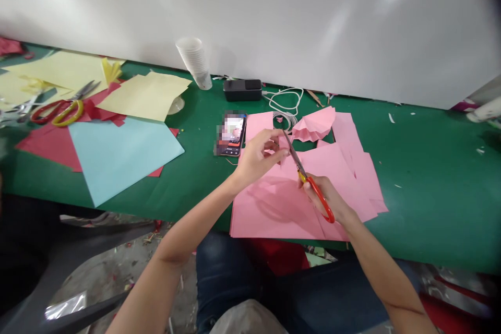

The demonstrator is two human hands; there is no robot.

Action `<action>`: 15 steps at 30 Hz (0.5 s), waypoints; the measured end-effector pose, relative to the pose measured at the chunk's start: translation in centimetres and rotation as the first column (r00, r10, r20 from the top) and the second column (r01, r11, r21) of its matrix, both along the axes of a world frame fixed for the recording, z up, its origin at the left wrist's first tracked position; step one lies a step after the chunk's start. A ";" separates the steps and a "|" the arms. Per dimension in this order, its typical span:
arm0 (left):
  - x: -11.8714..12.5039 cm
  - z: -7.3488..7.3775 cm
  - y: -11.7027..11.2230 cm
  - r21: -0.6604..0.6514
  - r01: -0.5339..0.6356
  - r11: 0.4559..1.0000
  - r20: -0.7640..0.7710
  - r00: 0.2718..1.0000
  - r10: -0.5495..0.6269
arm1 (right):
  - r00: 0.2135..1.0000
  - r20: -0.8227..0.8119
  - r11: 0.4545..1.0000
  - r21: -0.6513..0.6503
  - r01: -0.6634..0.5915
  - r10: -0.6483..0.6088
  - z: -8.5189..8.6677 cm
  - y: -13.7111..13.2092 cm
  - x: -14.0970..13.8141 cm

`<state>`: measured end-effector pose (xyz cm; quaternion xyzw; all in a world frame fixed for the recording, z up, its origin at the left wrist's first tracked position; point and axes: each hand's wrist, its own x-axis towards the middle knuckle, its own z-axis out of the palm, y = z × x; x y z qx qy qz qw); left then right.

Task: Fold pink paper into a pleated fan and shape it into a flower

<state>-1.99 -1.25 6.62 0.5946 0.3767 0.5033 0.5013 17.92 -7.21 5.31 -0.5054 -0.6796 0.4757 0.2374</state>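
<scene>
My left hand (261, 152) pinches a small piece of pink paper (285, 144) above the stack. In my right hand (324, 194) is a pair of scissors (321, 199) with red and yellow handles, blades pointing up and left. The blade tips meet the edge of the small pink piece. Beneath both hands lie several pink paper sheets (270, 216), overlapping and some cut unevenly. Just beyond them rests a pleated pink paper fan (314, 124). A phone (234, 134) with a lit screen lies left of my left hand.
Behind the phone are a black power adapter (242, 90), a coiled white cable (287, 109) and stacked paper cups (194, 62). To the left lie a light blue sheet (125, 151), yellow sheets (144, 95), red paper (47, 146) and more scissors (67, 109). A white wall (274, 21) borders the green table (430, 177).
</scene>
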 end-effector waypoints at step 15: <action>0.3 -0.4 0.1 -0.006 -0.004 1.000 0.081 0.997 0.004 | 0.992 0.130 0.997 0.077 -0.007 -0.003 -0.8 0.1 0.2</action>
